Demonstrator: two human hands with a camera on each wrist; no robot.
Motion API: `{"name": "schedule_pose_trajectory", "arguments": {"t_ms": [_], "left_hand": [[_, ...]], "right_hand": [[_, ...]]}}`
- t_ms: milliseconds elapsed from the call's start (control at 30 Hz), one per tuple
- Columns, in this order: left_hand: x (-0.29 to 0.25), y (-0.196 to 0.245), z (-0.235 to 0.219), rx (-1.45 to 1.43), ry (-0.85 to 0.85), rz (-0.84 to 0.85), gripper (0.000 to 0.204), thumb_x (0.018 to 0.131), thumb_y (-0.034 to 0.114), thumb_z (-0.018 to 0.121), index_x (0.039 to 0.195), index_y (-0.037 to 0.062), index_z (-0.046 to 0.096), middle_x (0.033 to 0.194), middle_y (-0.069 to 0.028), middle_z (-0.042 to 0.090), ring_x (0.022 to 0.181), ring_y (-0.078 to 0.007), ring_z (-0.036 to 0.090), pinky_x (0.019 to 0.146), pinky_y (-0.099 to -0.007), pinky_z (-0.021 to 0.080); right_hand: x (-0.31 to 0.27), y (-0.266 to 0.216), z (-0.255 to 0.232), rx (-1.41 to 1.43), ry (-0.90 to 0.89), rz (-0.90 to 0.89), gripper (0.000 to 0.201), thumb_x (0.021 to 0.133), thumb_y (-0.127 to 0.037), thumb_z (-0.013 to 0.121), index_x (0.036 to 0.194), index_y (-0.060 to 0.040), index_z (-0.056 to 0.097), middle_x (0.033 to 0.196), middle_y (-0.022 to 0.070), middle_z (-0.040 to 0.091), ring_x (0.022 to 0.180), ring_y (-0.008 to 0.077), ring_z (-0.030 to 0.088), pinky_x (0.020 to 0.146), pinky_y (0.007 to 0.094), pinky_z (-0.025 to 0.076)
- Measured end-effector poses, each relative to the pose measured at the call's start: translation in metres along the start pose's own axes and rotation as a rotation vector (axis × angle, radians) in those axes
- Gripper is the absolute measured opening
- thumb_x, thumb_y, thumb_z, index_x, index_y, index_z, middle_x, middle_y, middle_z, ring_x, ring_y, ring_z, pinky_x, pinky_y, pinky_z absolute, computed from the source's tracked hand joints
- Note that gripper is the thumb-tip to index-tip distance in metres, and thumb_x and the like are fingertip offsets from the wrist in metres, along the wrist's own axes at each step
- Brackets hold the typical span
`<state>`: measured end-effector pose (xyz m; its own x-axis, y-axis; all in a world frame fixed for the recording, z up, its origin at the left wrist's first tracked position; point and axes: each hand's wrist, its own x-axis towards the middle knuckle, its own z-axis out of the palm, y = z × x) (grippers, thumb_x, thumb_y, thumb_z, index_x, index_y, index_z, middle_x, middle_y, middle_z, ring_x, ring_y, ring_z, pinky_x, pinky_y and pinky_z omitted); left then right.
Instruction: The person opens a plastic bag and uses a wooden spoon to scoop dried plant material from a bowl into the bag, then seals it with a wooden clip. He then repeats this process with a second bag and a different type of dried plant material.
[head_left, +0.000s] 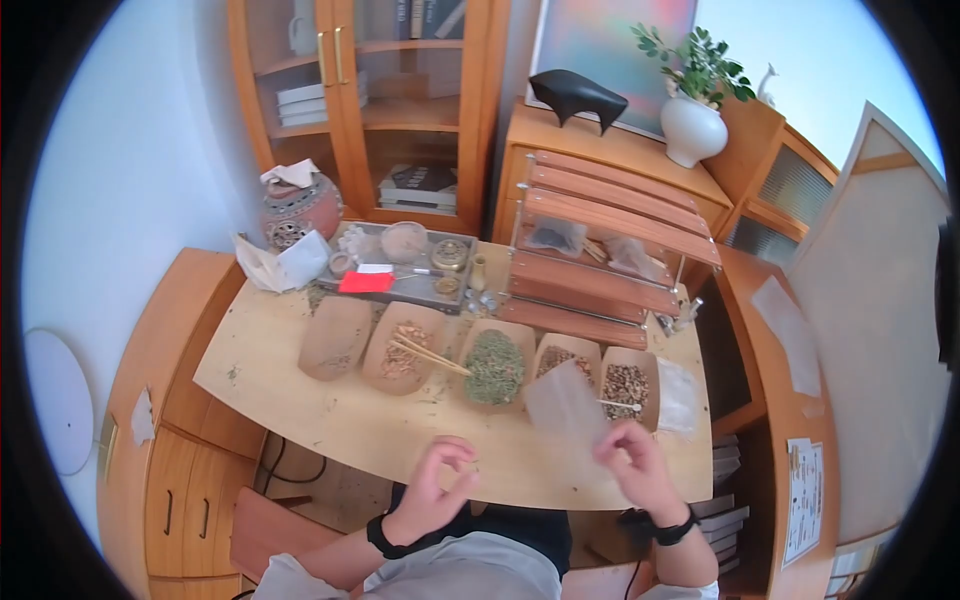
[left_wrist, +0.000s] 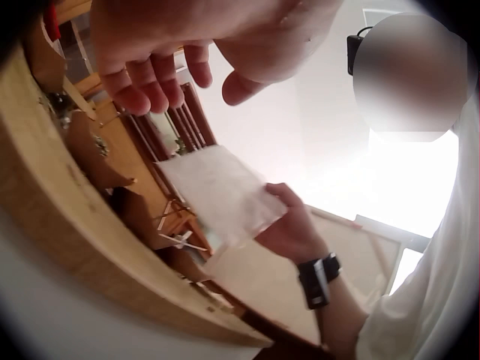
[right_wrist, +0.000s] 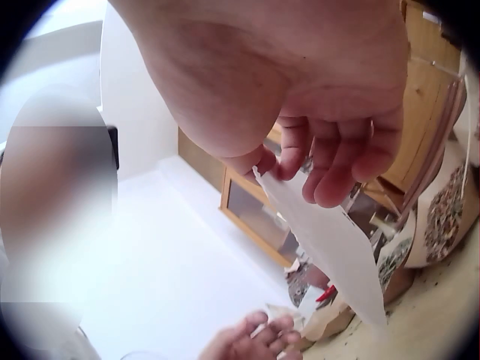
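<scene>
Desk [head_left: 330,412] in a wood-furnished room. Right hand [head_left: 640,470]: pinching a corner of white sheet [head_left: 565,400], possibly a bag, raised above desk. Left hand [head_left: 430,492]: thumb and fingers apart, on nothing, off to the side of sheet. Step, as judged: handling sheet; next, to bring left hand to the free edge and steady it. In the way, possibly: spoon [head_left: 622,404] and sticks [head_left: 440,357] across filled trays [head_left: 374,372]. Beyond: slatted rack [head_left: 620,212], grey tray [head_left: 395,297].
</scene>
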<state>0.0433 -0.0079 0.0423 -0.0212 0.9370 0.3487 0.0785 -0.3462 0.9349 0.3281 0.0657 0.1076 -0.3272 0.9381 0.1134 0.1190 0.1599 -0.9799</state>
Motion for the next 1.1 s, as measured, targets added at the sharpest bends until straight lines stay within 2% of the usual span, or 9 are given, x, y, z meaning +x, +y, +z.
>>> {"name": "schedule_pose_trajectory", "arguments": {"t_ms": [133,233,433,533,700,833,933,1067,1100], "left_hand": [[0.014,0.02,0.006,-0.1,-0.158,-0.164,0.017,0.095,0.012,0.062,0.105,0.0058,0.05,0.109,-0.0078,0.056,0.1,-0.0151,0.054,0.086,-0.0283,0.044],[0.024,0.019,0.005,-0.135,-0.165,-0.331,0.018,0.101,0.024,0.057,0.103,0.0065,0.053,0.098,-0.0014,0.059,0.094,-0.0091,0.054,0.079,-0.0244,0.045],[0.027,0.017,0.005,-0.248,-0.075,-0.398,0.012,0.102,0.015,0.054,0.096,0.0048,0.057,0.088,-0.0014,0.061,0.083,-0.0068,0.056,0.077,-0.0242,0.045],[0.024,0.012,0.008,-0.373,-0.015,-0.363,0.014,0.098,0.015,0.058,0.092,0.002,0.059,0.086,-0.0015,0.064,0.079,-0.0071,0.058,0.069,-0.0235,0.046],[0.014,0.009,0.001,-0.188,-0.052,-0.251,0.008,0.093,0.007,0.058,0.087,0.0016,0.058,0.083,-0.0035,0.063,0.076,-0.0089,0.057,0.067,-0.0256,0.045],[0.012,0.022,0.0,-0.092,-0.091,-0.134,0.006,0.09,0.005,0.06,0.087,0.0011,0.057,0.082,-0.0058,0.063,0.075,-0.0132,0.058,0.067,-0.0278,0.046],[0.011,0.025,0.003,-0.005,-0.21,-0.047,0.007,0.089,0.004,0.063,0.086,0.0016,0.057,0.085,-0.0073,0.063,0.074,-0.0166,0.059,0.069,-0.0294,0.047],[0.015,0.039,-0.002,0.12,-0.251,0.102,0.01,0.087,0.008,0.068,0.086,0.0047,0.058,0.088,-0.0061,0.063,0.078,-0.0234,0.061,0.071,-0.0338,0.049],[0.014,0.041,-0.005,0.211,-0.216,0.193,0.009,0.084,0.009,0.07,0.09,0.0085,0.063,0.098,-0.005,0.065,0.089,-0.0243,0.063,0.076,-0.0368,0.05]], "right_hand": [[0.019,-0.009,0.056,-0.205,-0.229,-0.119,0.012,0.088,-0.003,0.069,0.094,-0.0036,0.058,0.089,0.0041,0.061,0.082,0.0131,0.058,0.071,0.0278,0.048],[0.03,-0.024,0.078,-0.38,-0.372,-0.273,0.01,0.089,-0.008,0.068,0.095,-0.004,0.06,0.086,0.0081,0.06,0.077,0.0206,0.064,0.068,0.032,0.051],[0.03,-0.027,0.087,-0.366,-0.367,-0.286,0.011,0.09,-0.01,0.068,0.095,-0.0042,0.06,0.086,0.0093,0.059,0.073,0.0225,0.063,0.065,0.0327,0.051],[0.025,-0.02,0.087,-0.317,-0.341,-0.211,0.01,0.091,-0.01,0.067,0.095,-0.0042,0.061,0.085,0.0079,0.061,0.072,0.02,0.063,0.064,0.0307,0.05],[0.018,0.002,0.079,-0.228,-0.148,-0.093,0.009,0.091,-0.01,0.066,0.096,-0.0043,0.061,0.085,0.006,0.065,0.072,0.0156,0.063,0.064,0.0283,0.049],[0.016,-0.013,0.078,-0.281,-0.048,-0.017,0.01,0.09,-0.011,0.066,0.096,-0.0036,0.062,0.085,0.0057,0.067,0.072,0.0152,0.063,0.062,0.0295,0.05],[0.011,-0.029,0.084,-0.312,-0.227,0.006,0.014,0.089,-0.01,0.068,0.101,-0.0024,0.065,0.083,0.0047,0.066,0.068,0.0115,0.06,0.062,0.0275,0.049],[0.011,-0.022,0.074,-0.544,-0.233,-0.033,0.017,0.087,-0.014,0.07,0.102,-0.0047,0.068,0.072,0.008,0.064,0.06,0.0178,0.061,0.058,0.0305,0.049],[0.012,-0.021,0.071,-0.574,-0.227,-0.053,0.017,0.086,-0.015,0.07,0.101,-0.0052,0.068,0.07,0.0088,0.064,0.059,0.0201,0.061,0.058,0.0318,0.049]]}}
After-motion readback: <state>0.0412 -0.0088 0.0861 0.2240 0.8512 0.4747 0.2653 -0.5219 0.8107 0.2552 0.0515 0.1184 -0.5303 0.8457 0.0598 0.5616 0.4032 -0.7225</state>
